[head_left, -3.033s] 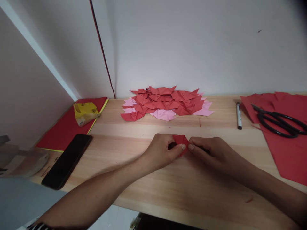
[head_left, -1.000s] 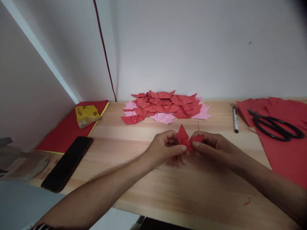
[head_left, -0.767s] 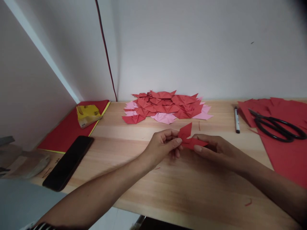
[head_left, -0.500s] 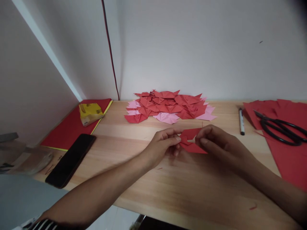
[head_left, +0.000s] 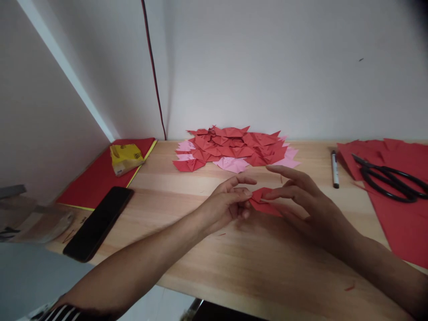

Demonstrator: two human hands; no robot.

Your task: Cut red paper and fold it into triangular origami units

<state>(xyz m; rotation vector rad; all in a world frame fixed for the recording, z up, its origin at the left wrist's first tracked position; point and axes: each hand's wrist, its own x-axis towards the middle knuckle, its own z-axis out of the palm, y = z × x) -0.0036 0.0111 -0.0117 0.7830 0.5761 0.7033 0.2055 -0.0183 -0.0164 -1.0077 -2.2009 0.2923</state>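
My left hand pinches a small folded piece of red paper at its left end, between thumb and fingers, above the wooden table; its index finger is lifted. My right hand is open at the paper's right side. One of its fingertips rests on the paper, another finger stretches out above it, and the thumb is partly hidden near the lower edge. Behind both hands, against the wall, lies a heap of folded red and pink paper pieces with pointed ends.
On the right, black-handled scissors lie on red paper sheets, with a marker beside them. At left are a black phone, a yellow packet on red sheets, and a clear container. A red paper scrap lies near the front.
My right hand's fingers have spread from a pinch, with one fingertip now on the paper's upper part. My left index finger has lifted off. The paper's upper right flap no longer shows extended.
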